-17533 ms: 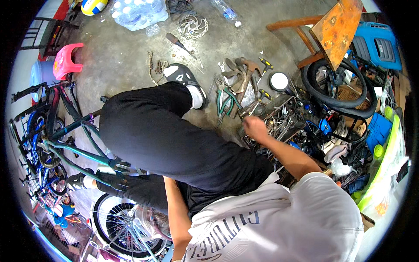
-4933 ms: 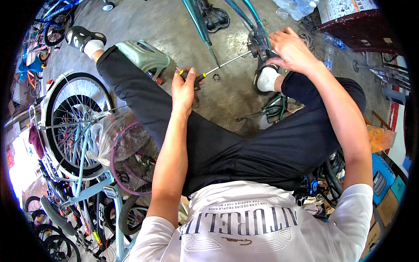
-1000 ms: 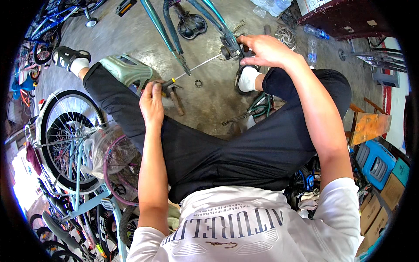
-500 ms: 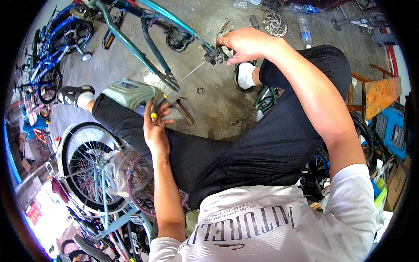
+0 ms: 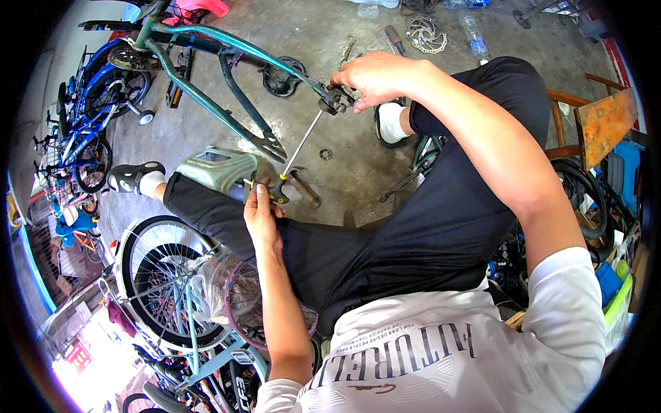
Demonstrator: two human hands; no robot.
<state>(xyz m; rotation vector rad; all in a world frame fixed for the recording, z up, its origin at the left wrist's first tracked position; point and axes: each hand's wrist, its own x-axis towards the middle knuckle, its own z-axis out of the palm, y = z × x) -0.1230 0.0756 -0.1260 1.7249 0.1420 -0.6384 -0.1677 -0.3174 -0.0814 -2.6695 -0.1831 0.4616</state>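
Note:
My left hand is closed around the dark, yellow-trimmed handle of a T-handle hex wrench. Its long, thin shaft slants up to a dark brake caliper at the rear end of a green bicycle frame. At that same end, my right hand has its fingers bent over the caliper and the thumb below it; the fingertips are partly hidden. Near the wrench handle, a hammer lies on the floor, with a small dark ring to its right.
A pale green plastic stool stands by my left leg. Beyond my right hand lie a brake rotor, a screwdriver and a plastic bottle. Bicycles line the left, and a spoked wheel lies lower left.
My left hand has gone from loosely spread fingers to a closed hold on the wrench handle, which has turned. My right hand stays at the caliper. The whole view has shifted slightly.

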